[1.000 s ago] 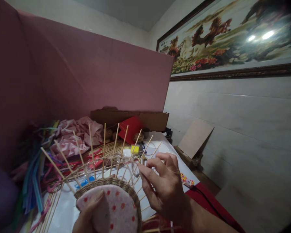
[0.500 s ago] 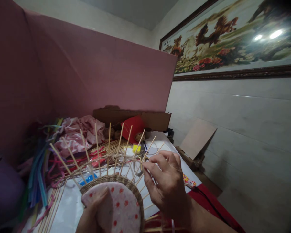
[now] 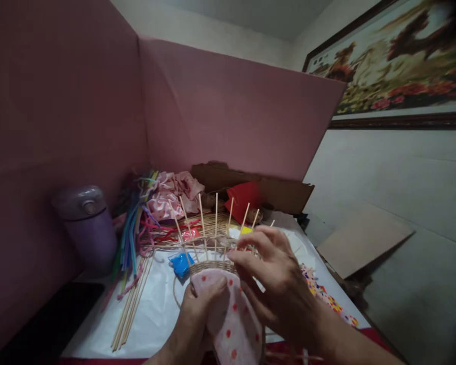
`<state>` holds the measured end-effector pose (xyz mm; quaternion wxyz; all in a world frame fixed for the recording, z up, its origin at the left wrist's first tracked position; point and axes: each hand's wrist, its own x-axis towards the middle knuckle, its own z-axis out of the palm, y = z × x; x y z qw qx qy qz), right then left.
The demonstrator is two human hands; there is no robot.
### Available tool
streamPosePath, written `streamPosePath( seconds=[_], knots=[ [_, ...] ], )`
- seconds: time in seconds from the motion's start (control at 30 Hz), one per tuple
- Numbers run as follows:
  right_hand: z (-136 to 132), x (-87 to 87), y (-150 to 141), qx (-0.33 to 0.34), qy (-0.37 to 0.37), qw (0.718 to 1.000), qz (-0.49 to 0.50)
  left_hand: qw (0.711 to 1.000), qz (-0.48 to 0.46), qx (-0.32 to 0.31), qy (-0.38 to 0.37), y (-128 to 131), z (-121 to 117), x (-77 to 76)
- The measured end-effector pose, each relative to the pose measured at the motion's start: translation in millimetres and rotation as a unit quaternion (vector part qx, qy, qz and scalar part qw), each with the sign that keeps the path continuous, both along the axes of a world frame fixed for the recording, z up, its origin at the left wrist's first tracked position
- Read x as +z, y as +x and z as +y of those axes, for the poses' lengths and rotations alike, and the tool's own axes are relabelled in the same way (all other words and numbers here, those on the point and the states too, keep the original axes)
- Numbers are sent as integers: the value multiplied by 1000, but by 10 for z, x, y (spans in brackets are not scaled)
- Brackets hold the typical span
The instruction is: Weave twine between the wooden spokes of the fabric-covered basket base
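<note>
My left hand (image 3: 197,314) is closed on a partly woven basket (image 3: 228,324), its thumb lying on the white cloth-covered base with red dots. A band of twisted brown cord (image 3: 215,265) runs round the base edge, and thin wooden sticks (image 3: 202,218) fan outward from it. Over the right part of that rim, my right hand (image 3: 279,279) has its fingers bent and drawn together among the sticks. What lies between its fingertips is too small or hidden to tell. Several sticks on the right are covered by this hand.
On the white-covered table (image 3: 152,304) lie loose sticks (image 3: 133,304), a blue packet (image 3: 181,264), coloured pipe cleaners (image 3: 131,238) and bunched pink cloth (image 3: 175,192). A purple bottle (image 3: 89,228) stands left. Cardboard (image 3: 281,192) leans behind; flowery pieces (image 3: 330,299) lie right.
The view has swung left, bringing the bottle in. The basket is turned and tilted in my left hand. My right hand has come from the outer sticks closer to the woven rim.
</note>
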<state>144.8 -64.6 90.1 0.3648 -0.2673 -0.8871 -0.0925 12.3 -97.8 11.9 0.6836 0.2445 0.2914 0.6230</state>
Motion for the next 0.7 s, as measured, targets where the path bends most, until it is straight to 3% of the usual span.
streamPosePath(
  seconds=[0.1,0.2,0.3,0.47,0.7],
  knots=[
    [208,144,-236,76,17,992,-97,998,26,48,25,-3,55,-87],
    [450,232,-480,104,51,979,-169,995,35,88,39,-23,93,-132],
    [608,273,-649,124,79,966,-211,995,62,71,17,-53,68,-112],
    [654,299,-725,126,104,958,-236,998,49,40,-6,-62,-4,-14],
    [660,294,-697,115,105,959,-239,998,26,55,-16,-29,-19,33]
  ],
)
